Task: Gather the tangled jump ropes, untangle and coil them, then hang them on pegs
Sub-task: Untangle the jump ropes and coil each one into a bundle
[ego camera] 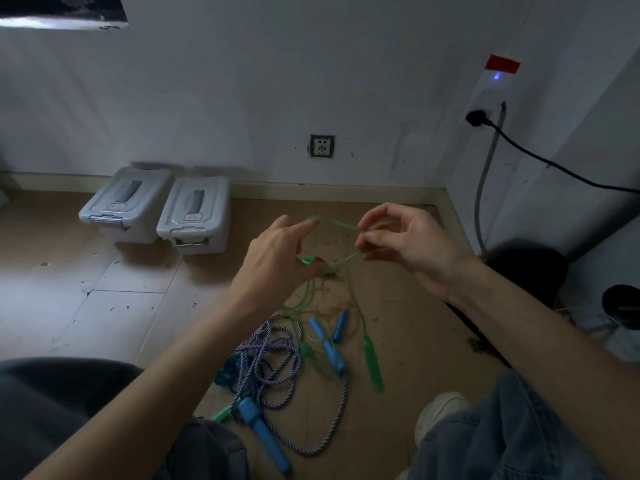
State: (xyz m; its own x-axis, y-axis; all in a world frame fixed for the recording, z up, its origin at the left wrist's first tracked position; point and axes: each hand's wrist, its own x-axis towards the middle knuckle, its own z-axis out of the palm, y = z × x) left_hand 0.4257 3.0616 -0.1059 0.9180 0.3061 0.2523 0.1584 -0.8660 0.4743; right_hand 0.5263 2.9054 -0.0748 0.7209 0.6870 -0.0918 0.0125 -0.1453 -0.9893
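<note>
A thin green jump rope [334, 223] is stretched between both raised hands above the floor. My left hand [277, 258] pinches one end of the loop and a bunched part of it. My right hand [405, 240] pinches the same rope with thumb and fingers. The rope hangs down to a green handle [373, 365] lying on the floor. Below lies a tangle: a purple-and-white braided rope [277, 368] with a blue handle [263, 434], and two more blue handles [327, 344] near thin strands.
Two grey lidded storage boxes [194, 216] stand against the wall at the left. A black cable [554, 164] runs from a wall socket at the right. My knees frame the pile, and a white shoe [440, 414] rests at the lower right. A dark round object [530, 271] sits in the corner.
</note>
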